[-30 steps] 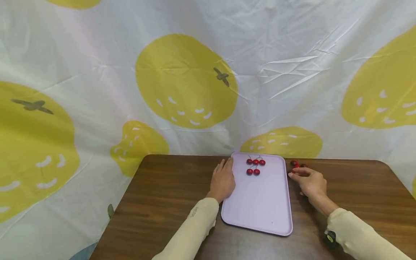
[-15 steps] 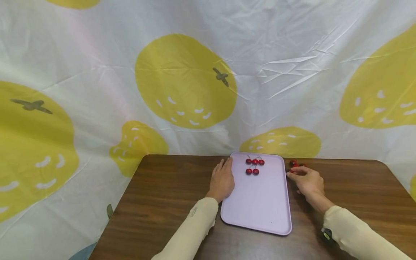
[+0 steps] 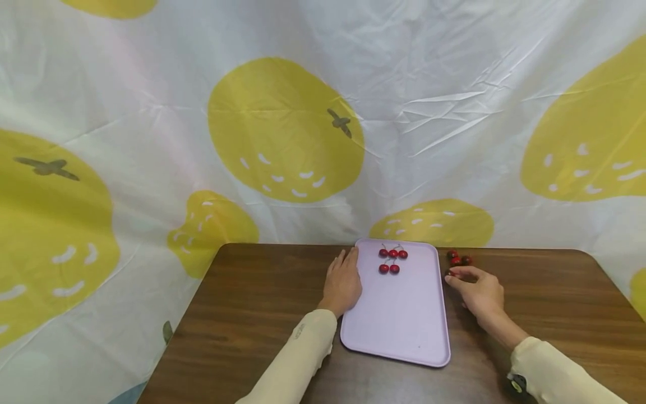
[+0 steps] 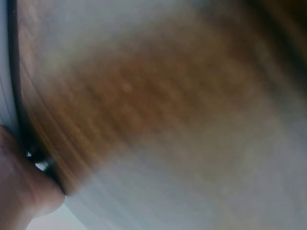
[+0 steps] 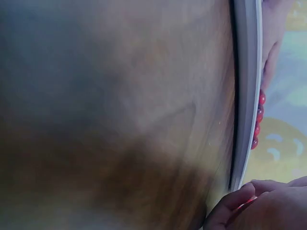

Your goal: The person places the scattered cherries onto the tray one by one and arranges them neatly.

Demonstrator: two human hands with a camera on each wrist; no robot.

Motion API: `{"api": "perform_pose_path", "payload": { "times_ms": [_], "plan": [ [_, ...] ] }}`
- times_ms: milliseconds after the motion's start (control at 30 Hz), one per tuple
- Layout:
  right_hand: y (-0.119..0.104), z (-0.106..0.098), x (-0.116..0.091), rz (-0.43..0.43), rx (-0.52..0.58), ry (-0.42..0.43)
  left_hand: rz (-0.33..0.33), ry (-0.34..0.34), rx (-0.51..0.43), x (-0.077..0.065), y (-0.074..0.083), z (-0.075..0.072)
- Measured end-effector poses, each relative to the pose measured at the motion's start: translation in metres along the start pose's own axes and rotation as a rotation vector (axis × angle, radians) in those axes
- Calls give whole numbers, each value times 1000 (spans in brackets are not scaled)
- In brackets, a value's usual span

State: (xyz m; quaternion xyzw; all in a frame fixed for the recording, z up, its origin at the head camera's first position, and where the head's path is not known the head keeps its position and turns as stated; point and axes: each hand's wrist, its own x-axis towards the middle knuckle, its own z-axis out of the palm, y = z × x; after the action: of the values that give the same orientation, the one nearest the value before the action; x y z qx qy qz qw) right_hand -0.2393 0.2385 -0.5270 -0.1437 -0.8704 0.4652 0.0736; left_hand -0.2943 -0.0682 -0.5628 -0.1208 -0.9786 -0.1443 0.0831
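A lilac tray (image 3: 398, 325) lies on the brown wooden table (image 3: 252, 303). Several red cherries (image 3: 392, 261) sit in two rows at the tray's far end. My left hand (image 3: 344, 276) rests flat on the table, fingers straight, against the tray's left rim. My right hand (image 3: 451, 276) is just right of the tray and pinches a red cherry (image 3: 450, 274) at its fingertips. Three loose cherries (image 3: 458, 259) lie on the table just beyond it. In the right wrist view the fingertips (image 5: 237, 203) press on a red sliver (image 5: 248, 204) beside the tray's rim (image 5: 245, 96).
A white cloth with big yellow fruit prints (image 3: 285, 129) hangs right behind the table's far edge. Bare wood lies left of the tray and to the right of my right hand (image 3: 555, 292). The left wrist view is a blur of table (image 4: 144, 96) and thumb (image 4: 24, 196).
My right hand has drawn back a little from the loose cherries towards me, with one cherry at its fingertips. The left hand has stayed put; the head view dipped slightly.
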Motion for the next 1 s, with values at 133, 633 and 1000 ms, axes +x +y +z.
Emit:
{"api": "perform_pose_path", "payload": {
  "times_ms": [133,633,1000],
  "plan": [
    [0,-2,-11,-34,31,7,4,2,0,0,-2,3],
    [-18,13,-15,-224,5,-27,9,-5,6,-1,0,-5],
    [-25,39,10,-410,-74,-178,10,-12,26,2,-2,1]
  ]
}}
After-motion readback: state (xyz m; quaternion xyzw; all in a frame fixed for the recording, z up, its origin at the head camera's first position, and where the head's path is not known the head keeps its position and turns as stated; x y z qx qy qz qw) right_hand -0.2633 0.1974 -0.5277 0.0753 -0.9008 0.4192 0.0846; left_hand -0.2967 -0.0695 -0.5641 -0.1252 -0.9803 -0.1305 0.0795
